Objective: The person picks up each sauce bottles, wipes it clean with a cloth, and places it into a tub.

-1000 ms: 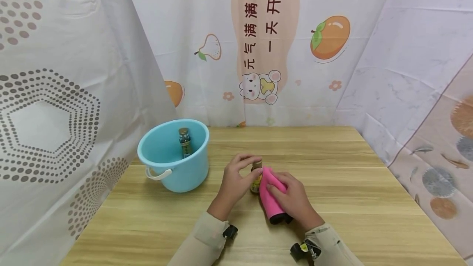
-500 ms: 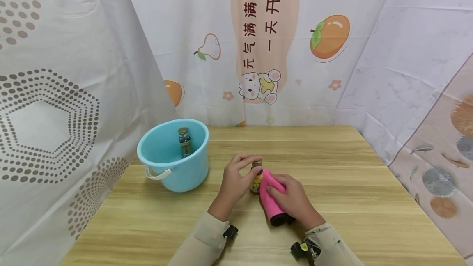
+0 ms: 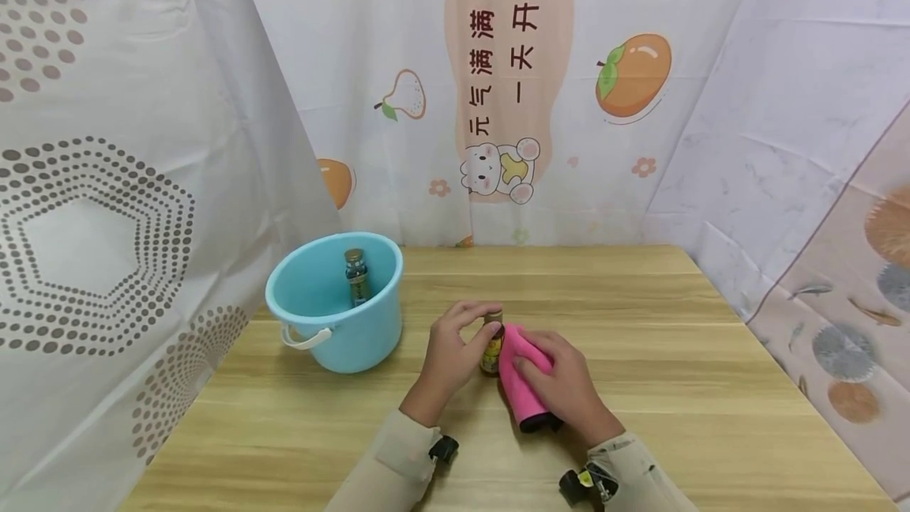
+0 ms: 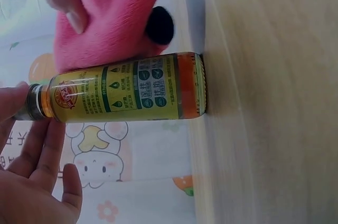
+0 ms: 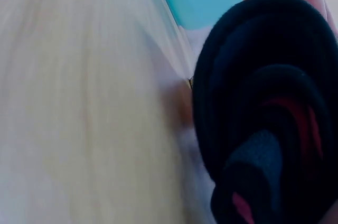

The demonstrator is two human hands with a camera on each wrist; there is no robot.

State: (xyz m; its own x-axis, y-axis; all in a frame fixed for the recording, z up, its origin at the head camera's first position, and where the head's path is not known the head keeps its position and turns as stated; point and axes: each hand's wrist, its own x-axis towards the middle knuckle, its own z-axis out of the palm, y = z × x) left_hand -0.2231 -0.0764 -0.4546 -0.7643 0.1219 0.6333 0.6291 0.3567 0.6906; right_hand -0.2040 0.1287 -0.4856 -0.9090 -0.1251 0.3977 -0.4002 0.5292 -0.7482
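My left hand (image 3: 453, 344) pinches a small glass bottle (image 3: 492, 355) at its gold cap, thumb on one side and fingers on the other. In the left wrist view the bottle (image 4: 127, 89) shows a yellow label with green print, its base right at the tabletop. A bunched pink cloth (image 3: 522, 392) with black trim lies along the bottle's right side, gripped by my right hand (image 3: 563, 379). The right wrist view is mostly filled by the cloth's rolled black edge (image 5: 259, 28). The cloth hides part of the bottle in the head view.
On the left of the wooden table (image 3: 675, 385) stands a light blue bucket (image 3: 359, 338) with a white handle (image 3: 306, 340). Another bottle (image 3: 357, 275), dark with a brownish cap, leans inside it. Printed curtains (image 3: 405, 156) surround the table's back and sides.
The pink cloth and right hand shift only slightly against the bottle. The left hand keeps its hold at the cap, and the bottle stays in place.
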